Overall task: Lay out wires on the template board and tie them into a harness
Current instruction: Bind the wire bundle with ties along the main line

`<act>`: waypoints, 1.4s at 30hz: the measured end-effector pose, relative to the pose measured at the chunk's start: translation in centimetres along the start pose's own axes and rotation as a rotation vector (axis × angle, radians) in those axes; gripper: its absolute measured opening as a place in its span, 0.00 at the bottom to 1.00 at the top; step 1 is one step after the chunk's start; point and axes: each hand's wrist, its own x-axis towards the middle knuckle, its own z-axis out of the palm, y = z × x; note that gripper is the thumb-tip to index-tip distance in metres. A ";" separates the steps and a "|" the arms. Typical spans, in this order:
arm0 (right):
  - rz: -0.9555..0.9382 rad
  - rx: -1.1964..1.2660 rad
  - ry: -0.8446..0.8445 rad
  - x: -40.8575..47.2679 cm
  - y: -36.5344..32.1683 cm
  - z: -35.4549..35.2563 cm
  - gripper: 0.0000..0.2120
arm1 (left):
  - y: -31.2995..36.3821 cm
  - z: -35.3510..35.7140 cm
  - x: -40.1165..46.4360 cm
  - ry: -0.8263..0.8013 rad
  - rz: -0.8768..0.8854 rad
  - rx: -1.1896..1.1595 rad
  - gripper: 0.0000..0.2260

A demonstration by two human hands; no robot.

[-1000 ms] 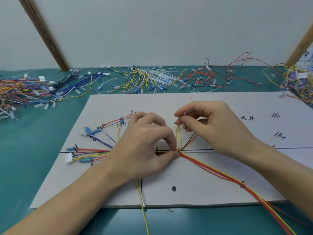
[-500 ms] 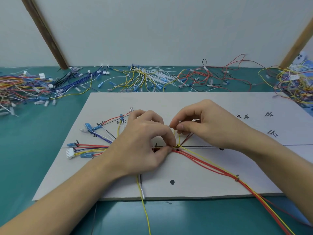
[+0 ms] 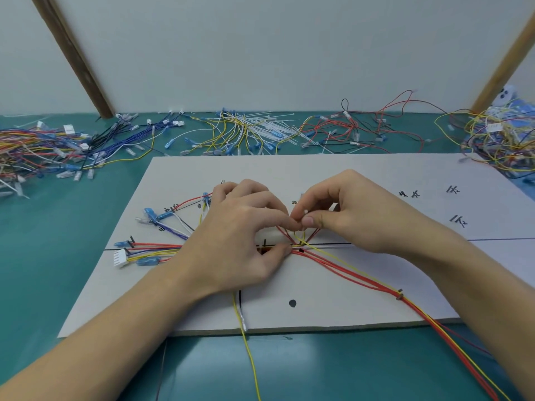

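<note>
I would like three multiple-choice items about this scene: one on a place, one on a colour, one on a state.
1. Where does the white connector lie?
A. left part of the template board
B. right part
C. off the board

2. What colour is the table?
A. teal
B. brown
C. white

3. What is the right hand doing?
A. lying flat
B. pinching a small white piece
C. hanging idle

Answers: 1 A, it ends the wires at the board's left. 2 A, teal surrounds the board. 3 B, thumb and finger meet on it, beside the left hand.

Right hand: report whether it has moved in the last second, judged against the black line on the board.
Yes. The right hand has dropped toward the black horizontal line on the white template board; its fingers now meet the left hand.
</note>
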 end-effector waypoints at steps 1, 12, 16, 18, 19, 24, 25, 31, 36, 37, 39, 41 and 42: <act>0.006 0.023 -0.001 0.0 0.1 0.0 0.10 | 0.0 0.0 0.0 0.001 -0.001 -0.003 0.10; 0.117 0.218 -0.004 -0.8 0.3 0.6 0.08 | -0.3 0.1 0.0 -0.018 0.011 -0.024 0.05; 0.108 0.166 0.006 -0.9 0.0 1.2 0.06 | -0.5 0.1 0.0 -0.048 -0.019 -0.083 0.04; 0.116 0.171 0.013 -1.0 0.1 1.4 0.07 | -0.6 -0.1 0.1 -0.073 -0.037 -0.113 0.05; 0.120 0.170 0.020 -1.1 0.2 1.5 0.07 | -0.6 -0.1 0.1 -0.089 -0.047 -0.132 0.06; 0.110 0.155 0.060 -1.1 0.7 2.1 0.09 | -0.8 -0.8 0.4 -0.134 -0.076 -0.292 0.11; 0.102 0.144 0.055 -1.1 0.7 2.1 0.09 | -0.8 -1.0 0.4 -0.100 -0.105 -0.355 0.13; 0.109 0.132 0.025 -0.9 0.6 1.8 0.09 | -0.4 -1.5 0.2 -0.090 -0.040 -0.265 0.12; 0.121 0.147 0.024 -0.9 0.7 1.8 0.08 | -0.4 -1.3 -0.1 -0.180 0.037 -0.117 0.07; 0.118 0.146 0.024 -0.9 0.8 1.8 0.07 | -0.5 -1.3 -0.1 -0.190 0.040 -0.124 0.06; 0.110 0.159 0.013 -0.9 1.0 1.7 0.05 | -0.7 -1.4 -0.1 -0.206 0.049 -0.125 0.06; 0.095 0.185 -0.022 -0.9 1.0 1.5 0.04 | -0.7 -1.4 0.0 -0.208 0.054 -0.127 0.06; 0.085 0.193 -0.037 -0.9 0.9 1.5 0.04 | -0.7 -1.4 0.0 -0.206 0.054 -0.127 0.06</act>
